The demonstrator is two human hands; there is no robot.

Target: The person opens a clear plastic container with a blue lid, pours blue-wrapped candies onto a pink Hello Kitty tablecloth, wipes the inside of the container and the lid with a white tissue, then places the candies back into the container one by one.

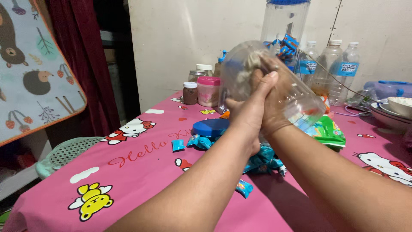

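The right hand (274, 96) was pushed inside a clear plastic jar (296, 94), its fingers clenched on a pale cloth (251, 64) pressed against the jar's inner wall. The left hand (251, 109) grasped the jar from outside at its mouth, holding it tilted in the air above the pink cartoon tablecloth (141, 172). Just below the hands lay a blue lid (210, 127) and a heap of blue candy wrappers (262, 161), with a green packet (328, 131) to the right. Farther back stood small jars (208, 91), a tall clear container (285, 21) and water bottles (345, 68) against the wall.
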